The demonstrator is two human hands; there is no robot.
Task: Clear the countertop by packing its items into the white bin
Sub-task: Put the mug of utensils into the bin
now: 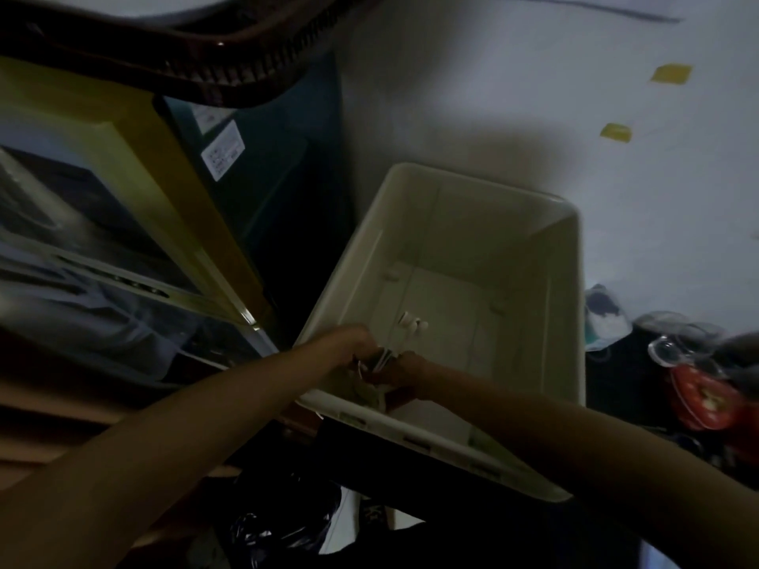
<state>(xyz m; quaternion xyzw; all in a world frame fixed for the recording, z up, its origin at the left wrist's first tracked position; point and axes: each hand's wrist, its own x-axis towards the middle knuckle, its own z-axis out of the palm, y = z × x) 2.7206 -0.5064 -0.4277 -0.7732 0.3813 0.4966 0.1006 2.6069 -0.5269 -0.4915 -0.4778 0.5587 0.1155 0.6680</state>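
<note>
Both hands meet over the near-left corner of the white bin (pixel 484 240). The left hand (pixel 349 342) and right hand (pixel 404 369) together grip a small bundle (pixel 384 357) (too dim to identify) just inside its near rim.

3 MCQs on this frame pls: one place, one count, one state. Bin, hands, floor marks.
1. Where are both hands?
A. Over the white bin's near corner
B. On the yellow cabinet
C. On the floor

2. How many yellow marks lie on the pale floor?
A. None
B. Two
C. Five

3. What state is the bin in?
A. Lidded
B. Full to the rim
C. Open, mostly bare inside

Key: 1A, the hands meet over that corner, gripping a small bundle; 2B, two marks show at upper right; 3C, its bare bottom shows.
</note>
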